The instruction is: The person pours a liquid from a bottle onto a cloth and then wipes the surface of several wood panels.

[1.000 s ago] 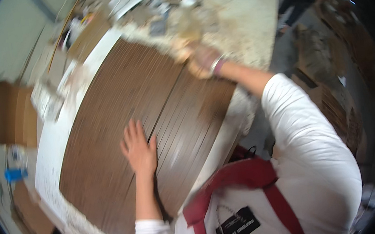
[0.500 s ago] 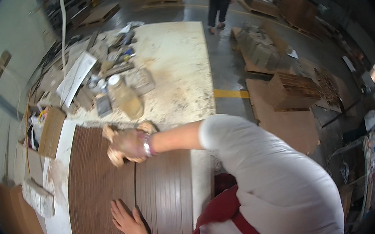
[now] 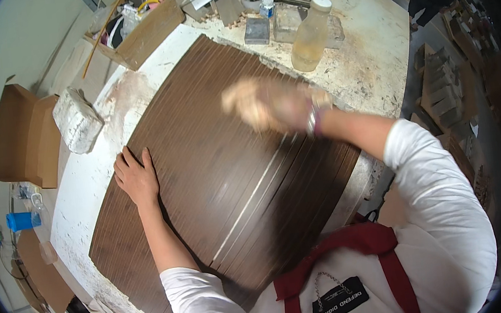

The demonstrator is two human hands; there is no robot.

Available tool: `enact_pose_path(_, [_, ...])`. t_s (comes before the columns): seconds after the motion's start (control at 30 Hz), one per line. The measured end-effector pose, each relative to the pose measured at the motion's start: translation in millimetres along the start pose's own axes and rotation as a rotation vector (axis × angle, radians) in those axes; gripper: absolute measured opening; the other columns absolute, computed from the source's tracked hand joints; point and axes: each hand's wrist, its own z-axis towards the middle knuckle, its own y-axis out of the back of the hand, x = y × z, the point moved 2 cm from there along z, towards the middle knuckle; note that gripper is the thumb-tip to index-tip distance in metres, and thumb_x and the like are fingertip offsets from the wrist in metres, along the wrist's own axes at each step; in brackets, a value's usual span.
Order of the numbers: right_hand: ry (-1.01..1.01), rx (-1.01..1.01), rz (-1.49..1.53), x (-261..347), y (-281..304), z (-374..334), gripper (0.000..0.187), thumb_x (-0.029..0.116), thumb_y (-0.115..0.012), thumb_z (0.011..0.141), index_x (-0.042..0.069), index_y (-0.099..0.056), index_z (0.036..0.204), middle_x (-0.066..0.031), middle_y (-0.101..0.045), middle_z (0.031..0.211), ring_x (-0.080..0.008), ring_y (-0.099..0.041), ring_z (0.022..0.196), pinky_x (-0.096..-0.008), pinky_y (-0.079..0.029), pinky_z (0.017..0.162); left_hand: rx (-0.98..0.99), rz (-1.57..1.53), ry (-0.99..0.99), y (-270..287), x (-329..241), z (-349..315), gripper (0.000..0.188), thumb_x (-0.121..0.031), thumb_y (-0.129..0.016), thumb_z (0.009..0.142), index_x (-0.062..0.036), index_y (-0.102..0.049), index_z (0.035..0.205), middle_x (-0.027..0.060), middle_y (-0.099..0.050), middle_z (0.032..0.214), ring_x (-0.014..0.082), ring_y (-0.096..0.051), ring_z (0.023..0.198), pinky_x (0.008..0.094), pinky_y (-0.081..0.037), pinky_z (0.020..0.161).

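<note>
Brown wooden panels with narrow grooves point(image 3: 199, 193) lie on the white worktable point(image 3: 74, 207), with a pale strip and a dark seam running between sections. My left hand point(image 3: 137, 175) rests flat near the panels' left edge, fingers stretched out, holding nothing. Over the far part of the panels, my right hand point(image 3: 285, 106) is smeared by motion. It is closed around what looks like a crumpled beige cloth point(image 3: 241, 100); its fingers do not show clearly. A bracelet circles the right wrist.
Beyond the panels stand a capped bottle of yellowish liquid point(image 3: 311, 35), a dark square block point(image 3: 256, 31) and a small jar point(image 3: 267, 7). A wooden box of odds and ends point(image 3: 153, 34), a white wrapped bundle point(image 3: 78, 120) and an open cardboard box point(image 3: 26, 139) sit leftward.
My view has turned and shifted, showing more of the panels. My left hand now lies by their left edge instead of near the seam. The right hand still holds the cloth over the panels.
</note>
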Motion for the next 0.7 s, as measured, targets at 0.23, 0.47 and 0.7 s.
enact_pose_path(0.23, [0.006, -0.357, -0.624, -51, -17, 2, 0.016, 0.006, -0.055, 0.084, 0.002, -0.065, 0.095, -0.0173, -0.066, 0.092, -0.0311, -0.066, 0.078, -0.0393, -0.053, 0.073, 0.013, 0.000, 0.041, -4, -3, 5, 0.063, -0.049, -0.044, 0.098, -0.0061, -0.039, 0.143, 0.0187, -0.037, 0.146, 0.0344, -0.029, 0.139, 0.0536, -0.023, 0.112])
enact_pose_path(0.47, [-0.248, -0.172, 0.260, -40, 15, 45, 0.021, 0.007, -0.043, 0.094, 0.004, -0.064, 0.092, -0.0145, -0.067, 0.089, -0.0248, -0.065, 0.076, -0.0365, -0.053, 0.070, 0.022, 0.014, 0.023, -4, -4, 8, 0.062, -0.049, -0.045, 0.097, -0.0070, -0.040, 0.144, 0.0188, -0.037, 0.146, 0.0346, -0.030, 0.139, 0.0542, -0.023, 0.112])
enact_pose_path(0.7, [-0.121, -0.034, 0.252, -4, -49, 28, 0.026, 0.008, -0.046, 0.092, 0.009, -0.063, 0.112, -0.0140, -0.067, 0.101, -0.0245, -0.066, 0.092, -0.0347, -0.052, 0.080, 0.011, -0.003, 0.026, -3, 0, 4, 0.061, -0.047, -0.046, 0.097, -0.0078, -0.042, 0.143, 0.0188, -0.038, 0.145, 0.0358, -0.031, 0.138, 0.0540, -0.024, 0.111])
